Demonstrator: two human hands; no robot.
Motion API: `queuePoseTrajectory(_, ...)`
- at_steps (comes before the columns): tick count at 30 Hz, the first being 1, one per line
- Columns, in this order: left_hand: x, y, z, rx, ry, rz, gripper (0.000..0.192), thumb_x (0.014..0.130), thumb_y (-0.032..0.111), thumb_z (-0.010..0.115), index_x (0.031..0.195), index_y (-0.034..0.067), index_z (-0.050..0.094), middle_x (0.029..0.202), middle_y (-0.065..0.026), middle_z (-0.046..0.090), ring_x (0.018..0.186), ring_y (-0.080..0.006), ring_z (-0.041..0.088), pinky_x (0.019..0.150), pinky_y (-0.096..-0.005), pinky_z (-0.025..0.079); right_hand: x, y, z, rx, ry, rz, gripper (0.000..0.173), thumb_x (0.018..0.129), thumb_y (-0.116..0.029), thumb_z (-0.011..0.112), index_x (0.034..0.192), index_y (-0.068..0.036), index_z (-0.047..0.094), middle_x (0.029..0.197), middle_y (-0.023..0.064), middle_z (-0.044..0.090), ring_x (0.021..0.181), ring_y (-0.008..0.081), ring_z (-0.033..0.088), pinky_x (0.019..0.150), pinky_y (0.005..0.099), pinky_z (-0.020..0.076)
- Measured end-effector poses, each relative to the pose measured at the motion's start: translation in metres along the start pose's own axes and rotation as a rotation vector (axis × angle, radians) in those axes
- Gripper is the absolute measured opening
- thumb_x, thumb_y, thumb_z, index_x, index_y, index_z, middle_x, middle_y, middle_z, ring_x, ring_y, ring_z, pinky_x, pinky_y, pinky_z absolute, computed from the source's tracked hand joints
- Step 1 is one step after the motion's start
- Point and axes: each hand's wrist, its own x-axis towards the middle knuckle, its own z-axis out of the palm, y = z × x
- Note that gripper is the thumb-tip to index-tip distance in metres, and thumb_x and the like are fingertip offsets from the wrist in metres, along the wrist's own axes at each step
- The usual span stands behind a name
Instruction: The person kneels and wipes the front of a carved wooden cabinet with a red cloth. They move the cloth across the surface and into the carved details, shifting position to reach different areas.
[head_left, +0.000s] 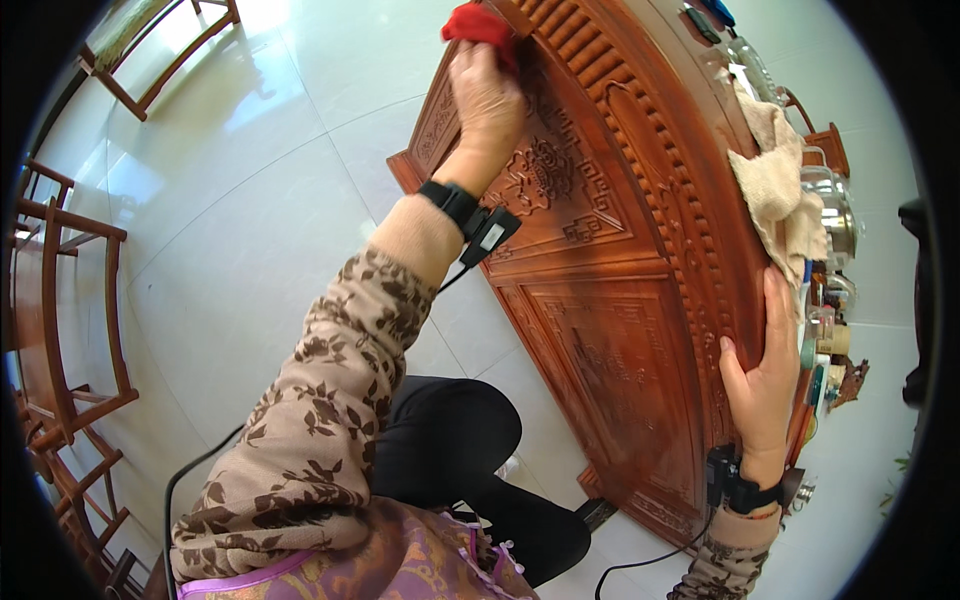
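Observation:
My left hand (486, 105) grips a bunched red cloth (480, 28) against the far upper part of a carved, reddish-brown wooden cabinet or tea table (637, 292). Carved relief panels and a beaded, fluted band run along its side. My right hand (765, 375) rests on the table's top edge, fingers stretched forward and thumb on the carved side, holding nothing. Just ahead of its fingertips a crumpled beige cloth (772, 180) lies over the tabletop edge. Each wrist wears a black strap with a small device and a cable.
On the tabletop stand a glass kettle (832, 217), glass jars and small tea things. A dark phone-like object (701, 24) lies at the far end. Wooden chairs (75, 300) stand at the left on pale floor tiles (247, 247). My bent knees (465, 427) are close to the carved side; cables hang from both wrists.

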Motion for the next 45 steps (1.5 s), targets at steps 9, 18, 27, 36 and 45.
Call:
queuePoseTrajectory(9, -0.038, -0.075, 0.0, 0.204, -0.139, -0.087, 0.033, 0.074, -0.007, 0.051, 0.105, 0.001, 0.056, 0.117, -0.0236, 0.054, 0.108, -0.0455, 0.047, 0.095, -0.049, 0.039, -0.003, 0.006, 0.0, -0.002, -0.057, 0.048, 0.078, 0.07, 0.007, 0.063, 0.144, -0.002, 0.037, 0.146, 0.0195, 0.041, 0.136, 0.0361, 0.038, 0.113, 0.0416, 0.0288)
queuePoseTrajectory(18, -0.106, -0.142, -0.021, 0.371, -0.198, -0.347, 0.034, 0.073, -0.008, 0.048, 0.106, -0.002, 0.054, 0.114, -0.0259, 0.053, 0.103, -0.0464, 0.048, 0.093, -0.0507, 0.04, -0.019, 0.021, -0.011, 0.069, -0.101, 0.097, 0.08, 0.074, 0.012, 0.053, 0.149, -0.003, 0.028, 0.154, 0.0171, 0.029, 0.143, 0.0327, 0.026, 0.118, 0.044, 0.0191)
queuePoseTrajectory(27, -0.166, -0.215, -0.043, 0.488, -0.268, -0.612, 0.028, 0.077, -0.003, 0.046, 0.103, 0.001, 0.055, 0.108, -0.025, 0.058, 0.099, -0.0433, 0.054, 0.088, -0.0471, 0.044, -0.04, 0.035, -0.03, 0.139, -0.1, 0.285, 0.073, 0.083, 0.011, 0.053, 0.15, -0.002, 0.025, 0.155, 0.0179, 0.026, 0.142, 0.0304, 0.028, 0.116, 0.0422, 0.0221)
queuePoseTrajectory(36, -0.175, -0.235, -0.039, 0.184, -0.213, -1.264, 0.027, 0.09, 0.006, 0.038, 0.112, 0.008, 0.054, 0.102, -0.0162, 0.061, 0.087, -0.0266, 0.059, 0.068, -0.0405, 0.05, -0.041, 0.04, -0.029, 0.236, -0.133, 0.301, 0.077, 0.081, 0.011, 0.055, 0.15, -0.002, 0.024, 0.155, 0.0182, 0.024, 0.142, 0.0312, 0.027, 0.116, 0.0424, 0.0222)
queuePoseTrajectory(45, -0.099, -0.116, 0.0, 0.013, -0.024, -0.841, 0.026, 0.084, 0.0, 0.044, 0.105, 0.003, 0.059, 0.099, -0.0215, 0.063, 0.09, -0.0374, 0.059, 0.083, -0.041, 0.047, -0.015, 0.026, -0.005, -0.004, -0.114, 0.06, 0.078, 0.071, 0.004, 0.064, 0.144, 0.002, 0.035, 0.146, 0.0224, 0.039, 0.136, 0.0389, 0.036, 0.113, 0.044, 0.0262)
